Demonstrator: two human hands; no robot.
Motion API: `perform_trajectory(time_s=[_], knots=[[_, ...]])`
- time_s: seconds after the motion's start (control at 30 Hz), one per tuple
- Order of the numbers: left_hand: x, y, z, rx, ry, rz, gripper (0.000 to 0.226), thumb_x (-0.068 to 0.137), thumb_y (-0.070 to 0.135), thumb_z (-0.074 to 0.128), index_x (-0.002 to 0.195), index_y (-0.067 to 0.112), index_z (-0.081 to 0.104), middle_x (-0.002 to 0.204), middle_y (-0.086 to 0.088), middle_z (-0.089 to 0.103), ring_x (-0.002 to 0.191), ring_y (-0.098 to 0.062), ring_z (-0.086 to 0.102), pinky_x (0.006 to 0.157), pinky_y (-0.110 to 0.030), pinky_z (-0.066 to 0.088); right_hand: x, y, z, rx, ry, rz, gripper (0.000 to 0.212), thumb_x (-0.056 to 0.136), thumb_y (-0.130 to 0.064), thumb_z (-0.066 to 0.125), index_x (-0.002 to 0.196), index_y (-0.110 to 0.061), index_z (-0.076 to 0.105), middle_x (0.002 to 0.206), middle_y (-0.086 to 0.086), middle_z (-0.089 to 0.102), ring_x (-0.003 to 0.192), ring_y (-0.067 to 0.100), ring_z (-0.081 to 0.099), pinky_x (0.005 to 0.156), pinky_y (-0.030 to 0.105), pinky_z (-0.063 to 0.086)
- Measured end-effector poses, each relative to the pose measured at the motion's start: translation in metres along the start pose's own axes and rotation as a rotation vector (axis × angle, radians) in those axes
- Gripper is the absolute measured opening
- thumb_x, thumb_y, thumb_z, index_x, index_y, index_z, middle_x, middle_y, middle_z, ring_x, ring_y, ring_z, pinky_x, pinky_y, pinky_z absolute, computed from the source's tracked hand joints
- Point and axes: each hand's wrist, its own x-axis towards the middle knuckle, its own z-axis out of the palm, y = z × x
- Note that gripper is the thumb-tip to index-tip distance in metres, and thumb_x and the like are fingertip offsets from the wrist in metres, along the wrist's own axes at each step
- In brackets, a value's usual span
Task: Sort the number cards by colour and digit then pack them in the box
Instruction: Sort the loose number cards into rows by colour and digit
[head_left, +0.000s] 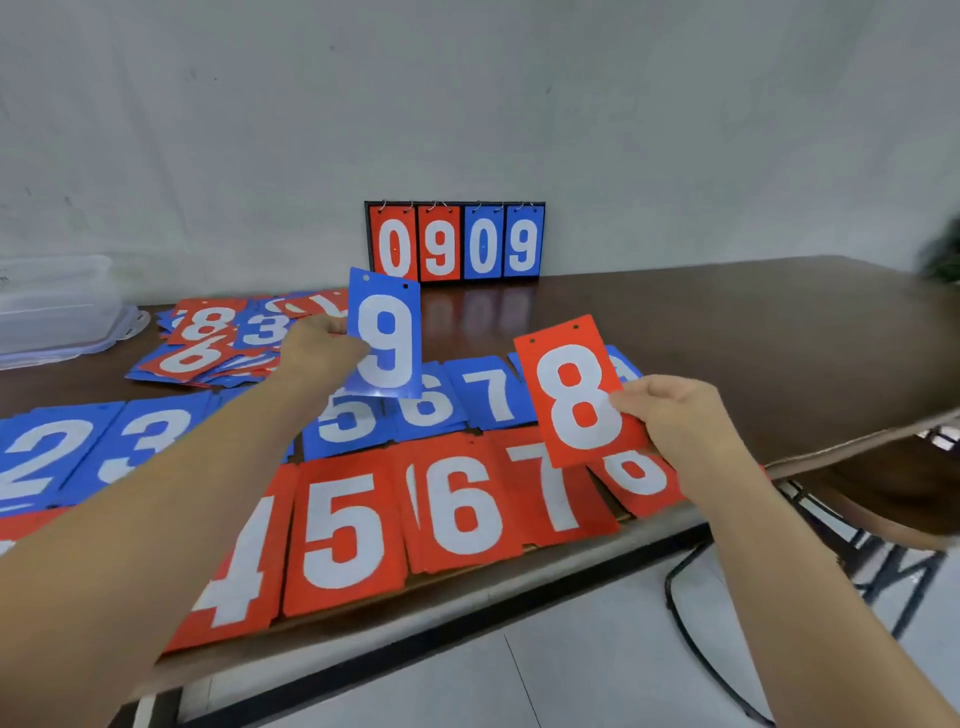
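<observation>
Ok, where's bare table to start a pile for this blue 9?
Free: the dark tabletop right of the blue row, out to the table edge, and the strip between the scoreboard and that row. Crowded: the red row along the near edge and the unsorted heap beside the plastic box, far left.

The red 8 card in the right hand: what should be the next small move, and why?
Probably lower the red 8 card onto the red 8 on the table, just beneath it. The right hand pinches the card above that spot, which comes after the red 7 in the red row.
</observation>
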Motion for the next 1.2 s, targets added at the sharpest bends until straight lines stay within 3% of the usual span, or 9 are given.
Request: perform_trajectory(time_s=[0.2, 0.27, 0.4, 0.53, 0.7, 0.83, 0.9, 1.03, 1.2], knots=[[-0.035, 0.009, 0.028, -0.057, 0.006, -0.040, 0.013, 0.090, 0.006, 0.064, 0.100, 0.011, 0.057, 0.108, -0.011, 0.063, 0.094, -0.028, 0.063, 0.061, -0.029, 0.046, 0.003, 0.035, -0.040, -0.145, 0.104, -0.054, 0.015, 0.086, -0.009, 0.068, 0.071, -0.013, 0.069, 0.079, 0.004, 0.068, 0.083, 0.024, 0.061, 0.079, 0.036, 0.051], [-0.046, 0.012, 0.040, -0.048, -0.002, -0.042, 0.026, 0.089, 0.007, 0.066, 0.114, 0.008, 0.058, 0.111, -0.010, 0.063, 0.094, -0.026, 0.061, 0.062, -0.028, 0.047, 0.004, 0.045, -0.047, -0.218, 0.064, -0.037, 0.006, 0.087, -0.013, 0.068, 0.089, -0.009, 0.073, 0.096, 0.003, 0.069, 0.092, 0.022, 0.061, 0.083, 0.035, 0.050], [-0.059, 0.019, 0.064, -0.012, -0.037, -0.038, 0.025, 0.086, 0.007, 0.069, 0.110, 0.006, 0.061, 0.114, -0.009, 0.066, 0.095, -0.023, 0.062, 0.056, -0.024, 0.046, 0.006, 0.057, -0.048, -0.371, 0.030, -0.035, 0.026, 0.090, -0.019, 0.066, 0.112, -0.006, 0.070, 0.114, 0.006, 0.067, 0.099, 0.019, 0.059, 0.086, 0.032, 0.048], [-0.062, 0.028, 0.086, -0.036, -0.062, -0.041, 0.012, 0.085, 0.007, 0.071, 0.091, 0.011, 0.061, 0.107, -0.008, 0.067, 0.099, -0.025, 0.065, 0.064, -0.027, 0.050, 0.004, 0.059, -0.039, -0.544, 0.124, -0.073, 0.012, 0.090, -0.022, 0.063, 0.092, -0.013, 0.071, 0.094, 0.002, 0.071, 0.071, 0.012, 0.051, 0.056, 0.022, 0.043], [-0.055, 0.035, 0.115, -0.085, -0.097, -0.043, 0.015, 0.084, 0.009, 0.073, 0.086, 0.015, 0.059, 0.103, -0.010, 0.070, 0.088, -0.024, 0.068, 0.069, -0.032, 0.055, 0.004, 0.064, -0.031, -0.897, 0.178, -0.164, 0.018, 0.088, -0.024, 0.058, 0.072, -0.016, 0.058, 0.060, -0.006, 0.054, 0.048, 0.007, 0.041, 0.042, 0.019, 0.030], [-0.045, 0.040, 0.144, -0.150, -0.165, -0.057, 0.015, 0.084, 0.007, 0.073, 0.085, 0.014, 0.060, 0.097, -0.010, 0.069, 0.084, -0.023, 0.068, 0.063, -0.028, 0.055, 0.006, 0.061, -0.037, -0.865, 0.141, -0.153, 0.019, 0.091, -0.031, 0.057, 0.076, -0.019, 0.061, 0.068, -0.008, 0.059, 0.057, 0.007, 0.053, 0.046, 0.019, 0.036], [-0.038, 0.041, 0.161, -0.150, -0.198, -0.061, 0.014, 0.084, 0.007, 0.072, 0.080, 0.014, 0.061, 0.099, -0.011, 0.070, 0.086, -0.024, 0.068, 0.069, -0.033, 0.057, 0.010, 0.057, -0.043, -0.808, 0.166, -0.168, 0.015, 0.090, -0.034, 0.058, 0.083, -0.022, 0.064, 0.084, -0.006, 0.066, 0.075, 0.013, 0.061, 0.056, 0.025, 0.045], [-0.023, 0.044, 0.198, -0.143, -0.240, -0.081, 0.014, 0.083, 0.006, 0.073, 0.078, 0.013, 0.062, 0.103, -0.013, 0.071, 0.091, -0.027, 0.070, 0.081, -0.043, 0.058, 0.035, 0.053, -0.056, -0.730, 0.191, -0.217, 0.005, 0.088, -0.036, 0.058, 0.093, -0.035, 0.057, 0.089, -0.017, 0.060, 0.080, 0.008, 0.056, 0.067, 0.026, 0.041], [-0.005, 0.043, 0.243, -0.077, -0.258, -0.071, 0.036, 0.079, 0.010, 0.077, 0.112, 0.005, 0.062, 0.110, -0.009, 0.068, 0.093, -0.026, 0.068, 0.080, -0.043, 0.058, 0.066, 0.056, -0.063, -0.672, 0.211, -0.265, 0.023, 0.088, -0.034, 0.062, 0.110, -0.036, 0.057, 0.088, -0.019, 0.061, 0.080, 0.004, 0.057, 0.065, 0.024, 0.044]])
